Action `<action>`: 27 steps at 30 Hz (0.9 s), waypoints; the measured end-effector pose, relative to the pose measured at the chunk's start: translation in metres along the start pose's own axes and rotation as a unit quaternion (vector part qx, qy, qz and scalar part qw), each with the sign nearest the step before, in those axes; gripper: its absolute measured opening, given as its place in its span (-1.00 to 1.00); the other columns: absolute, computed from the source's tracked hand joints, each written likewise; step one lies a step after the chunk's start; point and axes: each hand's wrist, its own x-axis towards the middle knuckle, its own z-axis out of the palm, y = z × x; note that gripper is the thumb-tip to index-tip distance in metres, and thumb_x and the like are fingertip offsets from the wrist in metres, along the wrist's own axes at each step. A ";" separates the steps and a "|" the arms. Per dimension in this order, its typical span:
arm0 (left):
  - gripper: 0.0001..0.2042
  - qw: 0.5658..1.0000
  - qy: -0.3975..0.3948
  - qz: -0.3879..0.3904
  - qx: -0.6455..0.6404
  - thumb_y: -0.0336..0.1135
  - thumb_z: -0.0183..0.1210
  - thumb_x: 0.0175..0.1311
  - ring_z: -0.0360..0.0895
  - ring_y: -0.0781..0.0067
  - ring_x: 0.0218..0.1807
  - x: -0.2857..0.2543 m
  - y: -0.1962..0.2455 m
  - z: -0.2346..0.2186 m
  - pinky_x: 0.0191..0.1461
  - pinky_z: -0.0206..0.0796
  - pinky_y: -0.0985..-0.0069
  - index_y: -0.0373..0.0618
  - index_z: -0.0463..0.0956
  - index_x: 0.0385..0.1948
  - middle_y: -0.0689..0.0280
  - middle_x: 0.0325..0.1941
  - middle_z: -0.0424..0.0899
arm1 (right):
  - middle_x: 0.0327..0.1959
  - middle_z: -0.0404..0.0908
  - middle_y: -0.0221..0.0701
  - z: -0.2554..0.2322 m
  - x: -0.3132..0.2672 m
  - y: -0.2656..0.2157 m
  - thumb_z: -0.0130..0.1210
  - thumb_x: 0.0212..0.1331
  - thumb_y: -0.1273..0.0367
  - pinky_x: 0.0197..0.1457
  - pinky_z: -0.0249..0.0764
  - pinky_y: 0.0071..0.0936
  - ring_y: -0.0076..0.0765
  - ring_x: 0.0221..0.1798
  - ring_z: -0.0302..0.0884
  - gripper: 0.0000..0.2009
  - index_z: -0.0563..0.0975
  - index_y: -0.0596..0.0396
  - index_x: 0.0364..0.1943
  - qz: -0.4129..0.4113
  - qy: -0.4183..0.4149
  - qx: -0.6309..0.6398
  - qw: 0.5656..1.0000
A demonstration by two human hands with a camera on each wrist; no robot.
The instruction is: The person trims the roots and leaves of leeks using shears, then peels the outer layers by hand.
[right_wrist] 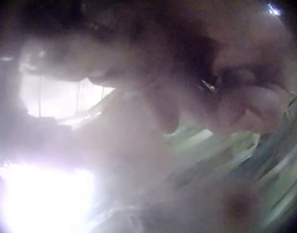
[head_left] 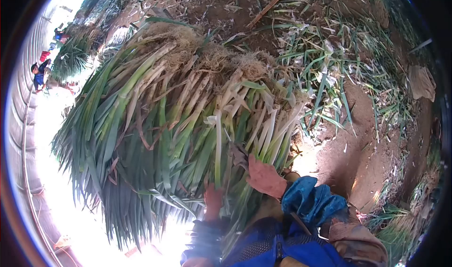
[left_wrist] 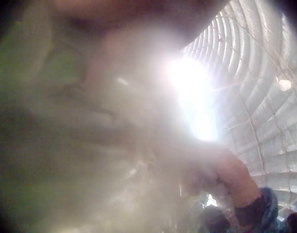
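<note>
A big heap of leeks (head_left: 155,111) lies in front of me, its roots pointing away and its green leaves toward me. My left hand (head_left: 213,201) is low at the near side of the heap, gripping a leek (head_left: 218,147) by its green part, with the pale stalk standing up from it. To the right, my right hand (head_left: 266,176) holds a dark grey, crumpled-looking piece (head_left: 239,156) beside that stalk; I cannot tell what it is. Both wrist views are hazy; the right one shows curled fingers (right_wrist: 255,109) over green leaves.
Loose leaf scraps (head_left: 325,64) cover the ground at the right. A twig broom (head_left: 273,5) lies at the far side. Another leek pile (head_left: 73,55) and a person in blue (head_left: 40,75) are at the far left, by the ribbed plastic wall (head_left: 19,125). More leeks (head_left: 400,229) lie lower right.
</note>
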 end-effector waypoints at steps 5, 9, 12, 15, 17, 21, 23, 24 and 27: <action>-0.65 0.997 -0.009 0.010 -0.071 -0.30 0.23 -0.10 0.52 -0.05 -0.24 -0.006 -0.011 -0.003 -0.19 0.28 0.21 -0.29 0.43 -0.26 -0.02 -0.37 0.57 | -0.39 0.48 -0.06 -0.012 0.034 -0.009 0.12 -0.06 0.23 -0.39 0.47 -0.20 0.00 -0.39 0.53 -0.26 0.11 0.52 0.12 0.047 -0.066 -0.024 0.996; -0.65 0.993 -0.029 0.011 -0.114 -0.23 0.21 -0.06 0.52 -0.05 -0.23 -0.010 -0.010 -0.005 -0.17 0.28 0.17 -0.20 0.45 -0.22 -0.01 -0.34 0.57 | -0.49 0.52 -0.10 -0.014 0.073 0.000 0.06 -0.06 0.30 -0.43 0.50 -0.27 -0.05 -0.46 0.56 -0.35 0.17 0.58 0.06 0.022 -0.003 -0.059 0.998; -0.66 0.994 -0.038 0.005 -0.104 -0.20 0.21 -0.04 0.51 -0.07 -0.22 -0.007 -0.014 -0.006 -0.19 0.28 0.15 -0.17 0.46 -0.23 -0.01 -0.33 0.57 | -0.56 0.53 -0.13 0.000 0.090 0.013 0.02 -0.05 0.35 -0.48 0.51 -0.31 -0.10 -0.52 0.58 -0.41 0.22 0.60 0.01 -0.049 0.079 -0.092 0.991; -0.67 0.989 -0.049 0.031 -0.135 -0.21 0.21 -0.03 0.52 -0.07 -0.25 -0.009 -0.016 -0.005 -0.23 0.28 0.17 -0.19 0.45 -0.26 -0.02 -0.34 0.58 | -0.56 0.53 -0.16 -0.010 0.087 0.006 0.03 -0.05 0.34 -0.48 0.50 -0.34 -0.13 -0.52 0.58 -0.42 0.24 0.59 0.00 -0.030 0.048 -0.087 0.995; -0.68 0.987 -0.054 0.028 -0.149 -0.22 0.22 -0.02 0.52 -0.06 -0.26 -0.008 -0.014 -0.011 -0.25 0.28 0.18 -0.19 0.45 -0.26 -0.02 -0.36 0.58 | -0.55 0.53 -0.16 -0.016 0.085 -0.002 0.05 -0.05 0.33 -0.48 0.50 -0.34 -0.14 -0.51 0.57 -0.42 0.24 0.58 0.00 -0.028 0.033 -0.098 0.994; -0.68 0.988 -0.063 -0.004 -0.144 -0.24 0.22 -0.02 0.52 -0.03 -0.26 -0.013 -0.012 -0.013 -0.26 0.27 0.18 -0.20 0.44 -0.25 -0.02 -0.35 0.57 | -0.54 0.52 -0.15 -0.018 0.080 -0.007 0.08 -0.05 0.32 -0.49 0.49 -0.31 -0.11 -0.49 0.57 -0.42 0.23 0.56 0.00 -0.050 0.034 -0.084 0.995; -0.67 0.987 -0.056 0.023 -0.147 -0.27 0.19 -0.01 0.51 0.05 -0.26 -0.016 -0.012 -0.015 -0.23 0.27 0.23 -0.23 0.43 -0.20 0.01 -0.33 0.57 | -0.53 0.52 -0.13 -0.024 0.082 -0.011 0.09 -0.05 0.32 -0.49 0.48 -0.28 -0.08 -0.48 0.56 -0.42 0.23 0.54 -0.01 -0.050 0.039 -0.054 0.997; -0.65 0.986 -0.048 0.048 -0.149 -0.30 0.15 0.01 0.50 0.13 -0.26 -0.021 -0.008 -0.017 -0.20 0.27 0.28 -0.26 0.42 -0.16 0.05 -0.34 0.57 | -0.53 0.52 -0.12 -0.026 0.083 -0.011 0.10 -0.05 0.32 -0.48 0.48 -0.25 -0.06 -0.48 0.56 -0.44 0.24 0.52 -0.03 -0.057 0.052 -0.051 0.996; -0.63 0.991 -0.076 0.027 -0.110 -0.31 0.12 0.02 0.50 0.19 -0.22 -0.030 -0.029 0.005 -0.14 0.29 0.32 -0.28 0.40 -0.11 0.09 -0.29 0.57 | -0.47 0.49 -0.11 -0.029 0.061 -0.018 0.12 -0.05 0.25 -0.46 0.44 -0.18 -0.03 -0.48 0.52 -0.35 0.18 0.48 0.04 -0.052 -0.007 -0.017 0.998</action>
